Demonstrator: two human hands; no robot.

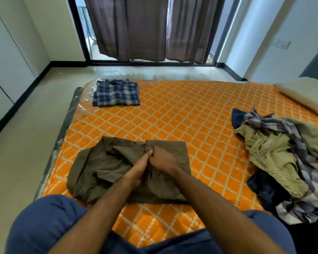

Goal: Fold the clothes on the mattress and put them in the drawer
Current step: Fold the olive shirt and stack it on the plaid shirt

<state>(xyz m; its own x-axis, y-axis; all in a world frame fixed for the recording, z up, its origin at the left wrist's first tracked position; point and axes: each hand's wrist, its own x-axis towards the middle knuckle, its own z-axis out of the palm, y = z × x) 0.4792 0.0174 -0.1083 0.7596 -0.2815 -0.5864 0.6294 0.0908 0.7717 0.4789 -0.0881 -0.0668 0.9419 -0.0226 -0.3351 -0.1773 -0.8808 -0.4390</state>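
Brown garment is lying half-folded on the orange mattress, directly before the person. Left hand and right hand are meeting at its centre, fingers curling into a bunched fold. Loosening either pinch risks the fold springing open, since the fabric is creasing unevenly on the left.

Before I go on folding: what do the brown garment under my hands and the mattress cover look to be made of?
Brown garment: looks like thin matte woven cloth, perhaps cotton; it creases softly and bunches where the left hand and right hand meet. Mattress: orange quilted fabric with stitched white diamonds, apparently under clear glossy plastic wrap, judging by glare and wrinkles at its far-left corner.
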